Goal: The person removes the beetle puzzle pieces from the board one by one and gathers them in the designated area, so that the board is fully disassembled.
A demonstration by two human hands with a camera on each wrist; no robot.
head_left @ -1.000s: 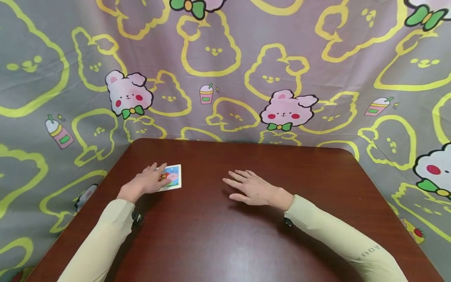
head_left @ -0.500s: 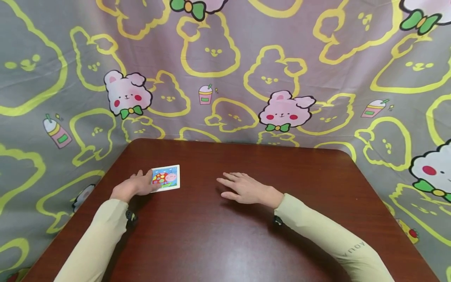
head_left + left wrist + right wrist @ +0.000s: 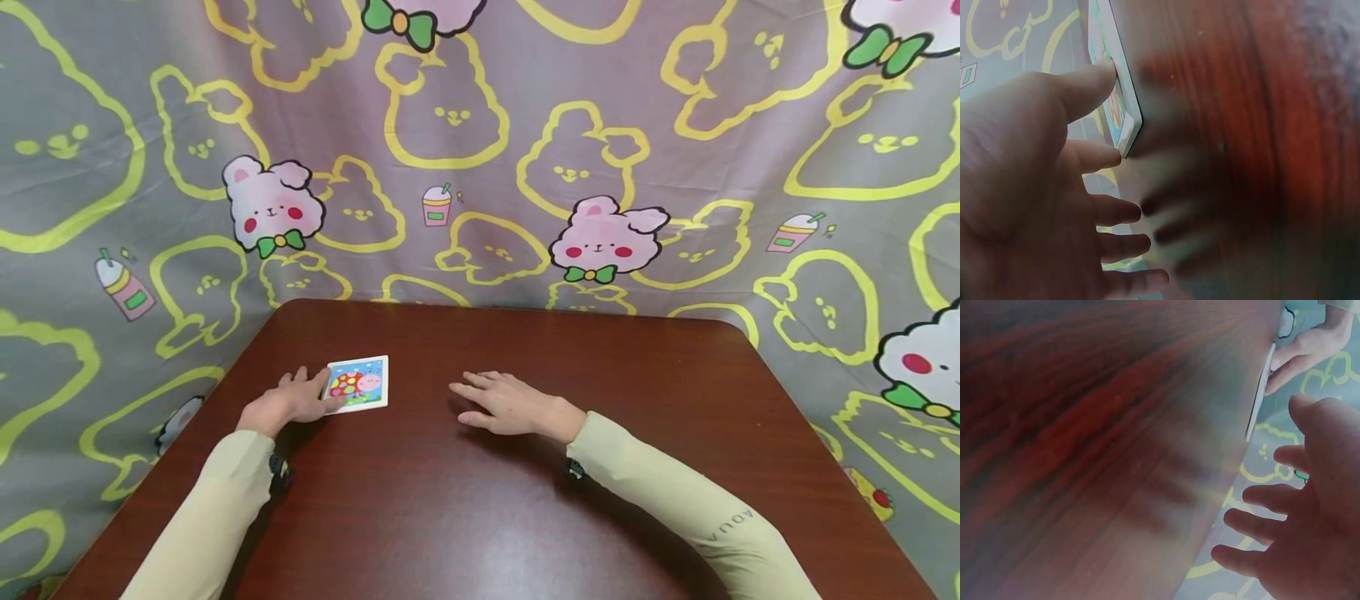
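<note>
A flat square board with a white border and a ladybug picture (image 3: 358, 385) lies face up on the brown table (image 3: 435, 467), left of its middle. My left hand (image 3: 288, 400) is at its left side. In the left wrist view the thumb (image 3: 1088, 87) touches the face of the ladybug board (image 3: 1119, 119). The index fingertip reaches its corner, and the other fingers are spread, nearly straight. My right hand (image 3: 513, 404) is held palm down over the table to the right of the board, apart from it, fingers relaxed and holding nothing.
A grey cloth (image 3: 480, 92) printed with yellow outlines and pink rabbits hangs behind and around the table. The table has rounded far corners. Each wrist bears a small black device below its pale sleeve (image 3: 667, 475).
My left hand has slid off the picture's top to the board's left side, uncovering the ladybug. The board now sits slightly further right. My right hand has drifted left.
</note>
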